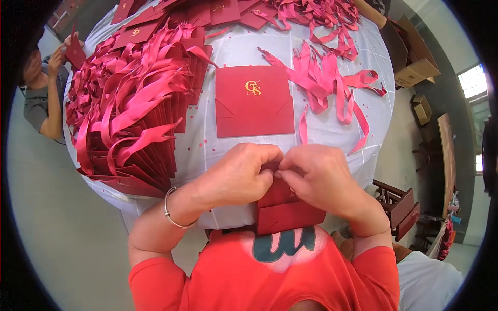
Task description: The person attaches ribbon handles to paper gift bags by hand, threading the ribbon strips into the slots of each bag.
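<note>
A red paper gift bag [290, 213] lies tilted against the near table edge, close to my body. My left hand [246, 171] is closed in a pinch at its upper edge. Opposite it, my right hand [321, 179] also pinches there, thumb and forefinger nearly meeting the left fingertips. Whether a ribbon end is caught between those fingertips is hidden. Just beyond my hands, a flat red bag [254, 111] with a gold emblem rests on the white cloth. Loose pink-red ribbons [324, 85] are spread to its right.
Many red bags with ribbon handles [129, 114] stand packed at the left. More ribbons [327, 20] and flat bags [207, 14] heap up at the far side. Another person [44, 85] holds a red bag at the far left. An open cardboard box [417, 59] stands beyond the table's right side.
</note>
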`<state>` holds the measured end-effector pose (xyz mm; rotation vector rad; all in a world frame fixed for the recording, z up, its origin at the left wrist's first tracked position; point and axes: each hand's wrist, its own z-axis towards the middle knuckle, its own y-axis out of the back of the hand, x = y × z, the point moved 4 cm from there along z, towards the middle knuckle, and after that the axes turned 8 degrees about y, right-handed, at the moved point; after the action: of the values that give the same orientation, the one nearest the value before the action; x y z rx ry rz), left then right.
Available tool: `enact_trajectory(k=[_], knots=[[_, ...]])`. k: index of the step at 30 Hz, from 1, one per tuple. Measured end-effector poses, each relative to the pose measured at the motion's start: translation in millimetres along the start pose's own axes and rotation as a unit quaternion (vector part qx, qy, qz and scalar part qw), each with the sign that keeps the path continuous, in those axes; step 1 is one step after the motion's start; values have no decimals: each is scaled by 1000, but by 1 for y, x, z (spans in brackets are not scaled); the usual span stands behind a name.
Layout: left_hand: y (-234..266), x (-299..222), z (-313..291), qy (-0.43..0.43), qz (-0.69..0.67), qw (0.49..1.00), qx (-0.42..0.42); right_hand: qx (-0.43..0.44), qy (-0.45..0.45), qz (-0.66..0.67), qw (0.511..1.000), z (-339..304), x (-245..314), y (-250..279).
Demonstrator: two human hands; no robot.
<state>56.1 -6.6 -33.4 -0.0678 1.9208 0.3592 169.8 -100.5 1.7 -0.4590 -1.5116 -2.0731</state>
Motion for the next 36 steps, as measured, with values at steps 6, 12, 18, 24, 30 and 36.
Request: enact_trajectory(k=[6, 12, 18, 24, 30, 36], knots=[[3, 0, -6, -14, 28, 999, -35, 123, -139, 286, 940, 10, -23, 14], [-5, -24, -10, -63, 48, 992, -97, 271, -123, 344, 891, 30, -55, 2], [-7, -24, -16, -38, 58, 987, -147, 391, -206, 415, 796, 35, -57, -14], [-7, -25, -17, -23, 71, 987, -145, 353, -238, 480, 767, 25, -54, -20], [-10, -18, -14, 17, 2, 997, -79, 120, -305, 448, 832, 26, -67, -13], [-17, -25, -12, -126, 72, 984, -108, 109, -291, 447, 838, 23, -74, -22]])
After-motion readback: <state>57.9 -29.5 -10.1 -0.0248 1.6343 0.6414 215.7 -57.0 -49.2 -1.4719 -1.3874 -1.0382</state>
